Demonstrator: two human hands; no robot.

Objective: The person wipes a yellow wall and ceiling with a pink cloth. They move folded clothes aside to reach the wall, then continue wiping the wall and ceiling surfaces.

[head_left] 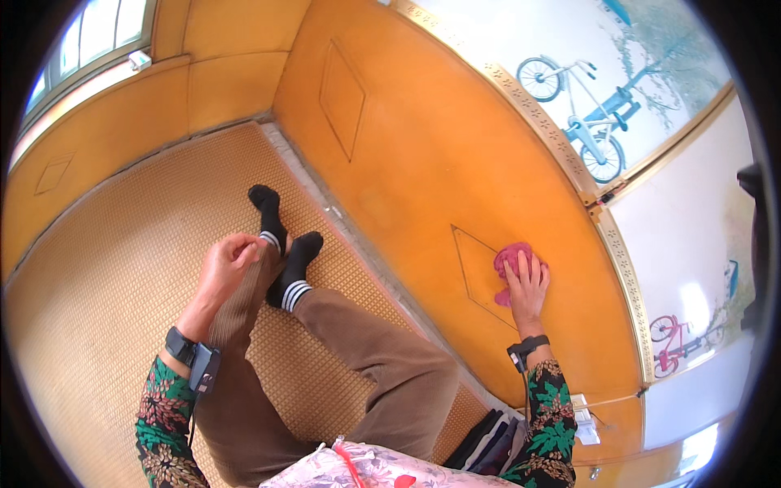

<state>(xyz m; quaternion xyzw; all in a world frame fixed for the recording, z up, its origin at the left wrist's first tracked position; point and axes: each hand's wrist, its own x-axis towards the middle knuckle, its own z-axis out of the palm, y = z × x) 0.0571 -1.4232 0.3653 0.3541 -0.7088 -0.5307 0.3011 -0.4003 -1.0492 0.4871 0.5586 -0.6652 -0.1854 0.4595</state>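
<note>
My right hand (527, 281) presses a crumpled magenta cloth (511, 252) flat against the glossy orange wall panel (423, 154). Its fingers spread over the cloth, beside a thin diamond outline marked on the panel. On the left, my left hand (228, 264) is loosely curled above my brown corduroy trouser leg, close to the ankle. I see nothing held in it. Both wrists carry dark straps with small devices. My legs stretch forward, in black socks (297, 260) with white stripes.
A woven tan mat (122, 244) lies under me, ending at a narrow grey ledge along the panel. Folded clothes (488, 443) stand in a row by my right elbow. White cabinet doors with bicycle pictures (578, 106) are above the panel; a white wall socket (584, 419) sits low right. A window is far left.
</note>
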